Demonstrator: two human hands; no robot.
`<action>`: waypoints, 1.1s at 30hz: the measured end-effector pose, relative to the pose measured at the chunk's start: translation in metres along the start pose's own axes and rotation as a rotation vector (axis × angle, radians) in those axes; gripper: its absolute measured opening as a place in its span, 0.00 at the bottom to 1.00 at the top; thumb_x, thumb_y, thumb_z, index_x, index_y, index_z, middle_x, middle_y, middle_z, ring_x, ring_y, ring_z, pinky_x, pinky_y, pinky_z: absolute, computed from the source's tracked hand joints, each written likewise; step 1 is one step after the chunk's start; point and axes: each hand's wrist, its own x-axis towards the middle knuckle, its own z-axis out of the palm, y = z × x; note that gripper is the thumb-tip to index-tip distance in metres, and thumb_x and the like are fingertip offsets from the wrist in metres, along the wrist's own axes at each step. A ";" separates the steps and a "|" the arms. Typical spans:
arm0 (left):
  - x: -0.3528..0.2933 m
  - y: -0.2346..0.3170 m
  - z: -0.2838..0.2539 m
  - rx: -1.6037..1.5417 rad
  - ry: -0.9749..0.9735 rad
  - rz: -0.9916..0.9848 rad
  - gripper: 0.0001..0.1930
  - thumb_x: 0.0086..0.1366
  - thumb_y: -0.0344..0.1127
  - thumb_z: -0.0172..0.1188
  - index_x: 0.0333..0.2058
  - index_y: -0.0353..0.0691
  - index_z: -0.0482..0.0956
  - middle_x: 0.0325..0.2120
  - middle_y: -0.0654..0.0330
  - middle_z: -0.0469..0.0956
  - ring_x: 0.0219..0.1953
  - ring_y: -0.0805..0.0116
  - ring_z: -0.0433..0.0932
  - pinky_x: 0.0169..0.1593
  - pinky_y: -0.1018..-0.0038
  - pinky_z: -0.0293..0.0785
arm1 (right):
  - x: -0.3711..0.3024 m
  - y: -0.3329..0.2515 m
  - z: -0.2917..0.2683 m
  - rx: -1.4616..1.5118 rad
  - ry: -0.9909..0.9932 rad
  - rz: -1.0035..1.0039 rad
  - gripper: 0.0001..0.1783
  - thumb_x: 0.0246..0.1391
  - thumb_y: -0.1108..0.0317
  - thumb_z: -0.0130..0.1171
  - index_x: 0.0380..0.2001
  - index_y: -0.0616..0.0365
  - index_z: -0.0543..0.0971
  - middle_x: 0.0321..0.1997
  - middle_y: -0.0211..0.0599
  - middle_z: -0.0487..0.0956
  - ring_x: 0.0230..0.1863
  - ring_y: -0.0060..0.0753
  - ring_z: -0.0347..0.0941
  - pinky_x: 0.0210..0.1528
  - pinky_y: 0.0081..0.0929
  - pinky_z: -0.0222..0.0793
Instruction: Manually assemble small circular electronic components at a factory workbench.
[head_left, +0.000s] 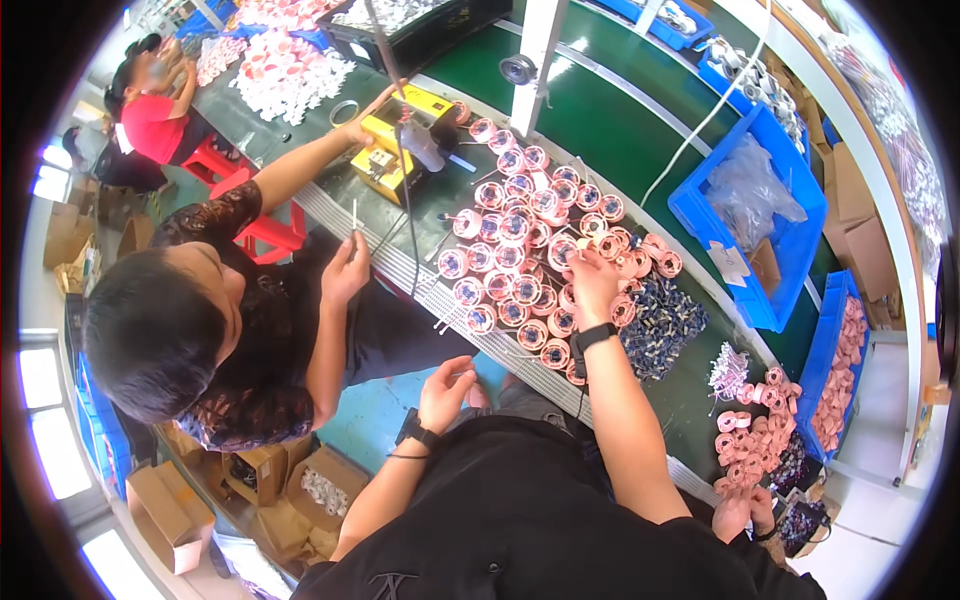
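Note:
My right hand [597, 285] reaches over the bench into a spread of pink round plastic housings with dark parts inside. Its bent fingertips close on one pink round housing [562, 250] in the pile; the palm hides part of it. My left hand [447, 395] hangs in front of the bench edge near my lap, fingers loosely bent and apart, with nothing visible in it. Beside my right wrist lies a heap of small dark blue components [662, 328]. More pink housings [482, 318] reach toward the near edge.
To my left a co-worker holds a thin white stick [354, 214] and touches a yellow machine [408, 140]. Another person's hands [745, 512] are at the lower right, near pink rings [760, 430]. A blue bin [800, 268] holds plastic bags. Cardboard boxes [325, 490] stand lower left.

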 end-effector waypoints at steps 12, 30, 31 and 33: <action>0.001 -0.006 -0.005 0.047 -0.016 0.036 0.15 0.66 0.31 0.56 0.49 0.30 0.73 0.43 0.56 0.78 0.42 0.72 0.77 0.49 0.75 0.74 | 0.071 -0.066 0.099 -0.622 -0.186 -0.610 0.17 0.41 0.57 0.66 0.34 0.55 0.84 0.32 0.45 0.83 0.37 0.46 0.80 0.43 0.35 0.74; -0.028 -0.043 -0.036 -0.136 0.143 -0.069 0.15 0.66 0.32 0.56 0.49 0.30 0.73 0.41 0.56 0.79 0.40 0.70 0.78 0.45 0.76 0.74 | 0.072 -0.065 0.054 -0.931 -0.329 -0.819 0.06 0.43 0.68 0.62 0.26 0.55 0.82 0.27 0.46 0.81 0.32 0.48 0.78 0.38 0.40 0.74; -0.027 -0.042 -0.036 -0.133 0.144 -0.072 0.15 0.66 0.32 0.56 0.49 0.30 0.73 0.41 0.56 0.79 0.40 0.70 0.78 0.45 0.76 0.74 | 0.069 -0.058 0.039 -0.996 -0.321 -0.871 0.06 0.42 0.69 0.61 0.27 0.55 0.82 0.27 0.47 0.80 0.31 0.49 0.78 0.36 0.40 0.74; -0.027 -0.042 -0.038 -0.134 0.150 -0.076 0.16 0.66 0.32 0.56 0.49 0.30 0.72 0.41 0.56 0.79 0.40 0.70 0.78 0.45 0.76 0.74 | 0.047 -0.052 0.020 -1.174 -0.325 -0.982 0.10 0.40 0.66 0.64 0.29 0.56 0.82 0.33 0.46 0.80 0.39 0.49 0.75 0.43 0.42 0.70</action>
